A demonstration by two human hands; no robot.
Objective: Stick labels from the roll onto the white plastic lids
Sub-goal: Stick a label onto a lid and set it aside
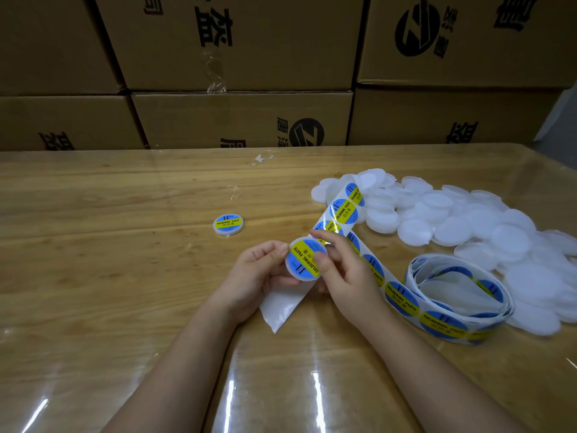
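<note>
Labelled lid point(304, 260) pinched between left hand point(260, 273) and, seemingly, right hand point(342, 276).

Labels point(304, 260) on lids and roll point(443, 320) read "SOLDERING PASTE".

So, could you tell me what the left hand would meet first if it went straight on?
Beyond the lid it holds, the left hand would probably meet the label strip first, then the plain lids; depth is unclear.
</note>
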